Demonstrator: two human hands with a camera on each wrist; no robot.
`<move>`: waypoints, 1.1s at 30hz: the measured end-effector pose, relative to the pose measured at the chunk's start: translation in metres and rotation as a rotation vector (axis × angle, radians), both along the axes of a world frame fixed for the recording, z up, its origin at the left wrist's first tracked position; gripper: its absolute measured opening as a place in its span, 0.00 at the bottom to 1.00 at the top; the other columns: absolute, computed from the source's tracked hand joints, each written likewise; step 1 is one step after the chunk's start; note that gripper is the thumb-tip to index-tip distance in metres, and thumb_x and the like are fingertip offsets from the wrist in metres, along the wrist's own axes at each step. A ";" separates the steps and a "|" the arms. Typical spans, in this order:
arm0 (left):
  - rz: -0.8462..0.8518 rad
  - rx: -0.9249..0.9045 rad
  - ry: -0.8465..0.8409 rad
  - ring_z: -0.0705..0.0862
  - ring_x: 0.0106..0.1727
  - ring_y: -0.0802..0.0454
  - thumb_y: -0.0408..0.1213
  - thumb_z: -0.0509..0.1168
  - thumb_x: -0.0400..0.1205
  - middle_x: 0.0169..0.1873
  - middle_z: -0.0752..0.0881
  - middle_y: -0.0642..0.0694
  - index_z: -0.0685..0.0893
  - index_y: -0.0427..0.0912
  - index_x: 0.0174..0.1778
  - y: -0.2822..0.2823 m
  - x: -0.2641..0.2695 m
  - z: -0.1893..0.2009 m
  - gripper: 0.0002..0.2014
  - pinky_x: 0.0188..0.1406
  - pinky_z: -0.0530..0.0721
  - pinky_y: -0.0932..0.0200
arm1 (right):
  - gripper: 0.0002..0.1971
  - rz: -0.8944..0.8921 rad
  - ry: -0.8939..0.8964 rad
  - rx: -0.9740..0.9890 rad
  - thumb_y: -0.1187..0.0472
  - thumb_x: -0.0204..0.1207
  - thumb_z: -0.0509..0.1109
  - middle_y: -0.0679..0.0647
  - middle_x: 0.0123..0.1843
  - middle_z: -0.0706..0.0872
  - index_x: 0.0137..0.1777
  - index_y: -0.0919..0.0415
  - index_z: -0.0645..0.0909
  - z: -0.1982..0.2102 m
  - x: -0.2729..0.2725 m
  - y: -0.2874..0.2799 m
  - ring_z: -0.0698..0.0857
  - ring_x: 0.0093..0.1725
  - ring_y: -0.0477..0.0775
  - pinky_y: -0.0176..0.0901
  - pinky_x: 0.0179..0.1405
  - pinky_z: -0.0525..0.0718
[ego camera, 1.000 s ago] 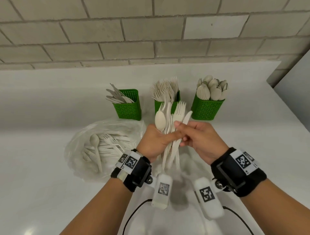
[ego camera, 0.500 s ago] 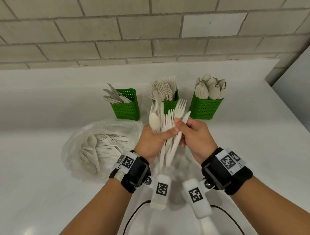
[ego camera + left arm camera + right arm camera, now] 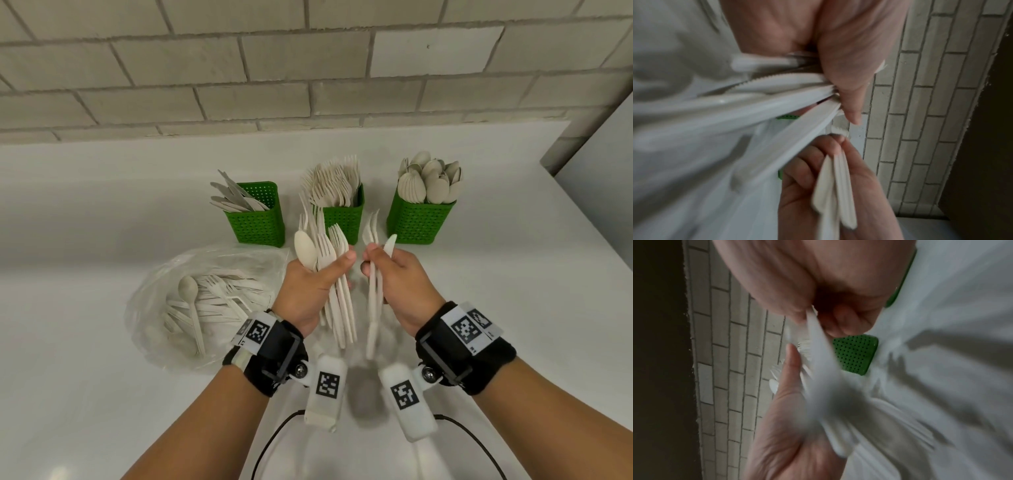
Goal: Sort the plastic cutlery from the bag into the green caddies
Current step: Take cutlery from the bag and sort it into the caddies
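Hands meet just in front of the middle caddy (image 3: 343, 219), the one packed with forks, which serves as the landmark on the white surface (image 3: 102, 240). The left hand (image 3: 310, 291) has its grip clenched round a mixed bundle (image 3: 337, 274) of a spoon and several forks, held upright with the handles pointing down toward the wrist. The right hand (image 3: 400, 284) sits just beside it, apart from it, its grip grasping a smaller bunch (image 3: 375, 274) made of a couple of forks and a knife, thumb pressed across the handles. Left of the middle caddy stands the knife caddy (image 3: 257, 219), and right of it the spoon caddy (image 3: 419, 219), all three in a row near the brick wall (image 3: 308, 68). The clear bag (image 3: 202, 301) lies in front of the middle caddy and to its left, on the surface, with loose cutlery inside, a spoon on top. Both wrist views are blurred, showing little more than fingers curled on pale handles.
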State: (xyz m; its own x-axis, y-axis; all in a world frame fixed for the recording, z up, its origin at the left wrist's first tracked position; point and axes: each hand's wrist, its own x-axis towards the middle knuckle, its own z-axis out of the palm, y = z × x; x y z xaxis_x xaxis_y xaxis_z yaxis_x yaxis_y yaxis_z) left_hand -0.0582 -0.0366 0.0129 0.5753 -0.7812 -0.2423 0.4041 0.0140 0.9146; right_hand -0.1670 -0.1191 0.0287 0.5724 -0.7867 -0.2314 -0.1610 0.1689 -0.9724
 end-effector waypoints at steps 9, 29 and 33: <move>0.100 0.068 0.006 0.90 0.52 0.38 0.41 0.77 0.75 0.46 0.90 0.31 0.88 0.29 0.50 -0.006 -0.002 0.006 0.17 0.52 0.89 0.41 | 0.13 0.138 -0.014 -0.045 0.49 0.84 0.64 0.41 0.18 0.71 0.40 0.55 0.77 0.010 0.003 0.015 0.69 0.15 0.39 0.28 0.14 0.65; -0.087 0.022 0.377 0.88 0.59 0.41 0.48 0.62 0.84 0.57 0.88 0.34 0.85 0.38 0.61 -0.006 -0.003 0.014 0.19 0.61 0.86 0.44 | 0.10 0.241 0.022 -0.258 0.60 0.76 0.76 0.64 0.45 0.91 0.48 0.68 0.87 -0.005 -0.005 0.004 0.90 0.46 0.62 0.58 0.51 0.86; -0.027 0.047 0.381 0.88 0.60 0.40 0.47 0.64 0.84 0.57 0.88 0.32 0.84 0.33 0.64 -0.007 -0.004 0.011 0.21 0.63 0.84 0.42 | 0.06 0.275 0.044 -0.316 0.60 0.75 0.77 0.53 0.38 0.90 0.42 0.64 0.87 -0.003 -0.005 0.007 0.87 0.37 0.48 0.41 0.42 0.84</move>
State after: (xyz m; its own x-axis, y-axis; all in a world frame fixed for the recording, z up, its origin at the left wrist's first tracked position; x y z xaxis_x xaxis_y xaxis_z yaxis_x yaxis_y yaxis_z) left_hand -0.0622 -0.0432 0.0240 0.4163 -0.7777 -0.4710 0.7150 -0.0400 0.6980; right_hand -0.1716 -0.1122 0.0256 0.7657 -0.6424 -0.0322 -0.2010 -0.1913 -0.9607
